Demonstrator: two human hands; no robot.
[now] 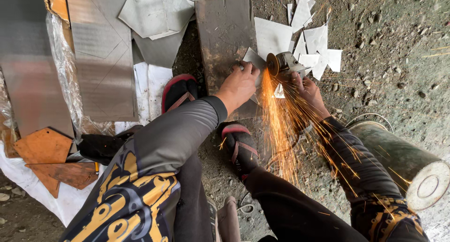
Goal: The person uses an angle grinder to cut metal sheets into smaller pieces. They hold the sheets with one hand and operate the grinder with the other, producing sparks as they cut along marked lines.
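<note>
Right hand (309,94) grinds thin, flat sheet metal (253,59), seemingly steel.

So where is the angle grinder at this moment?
In the head view the angle grinder is right of centre, held in the right hand. Its disc meets the small metal piece pinned by the left hand on the rusty slab.

daylight: soft, even | shadows: faint | glare: sparks (281,125) streaked bright | focus: sharp
</note>
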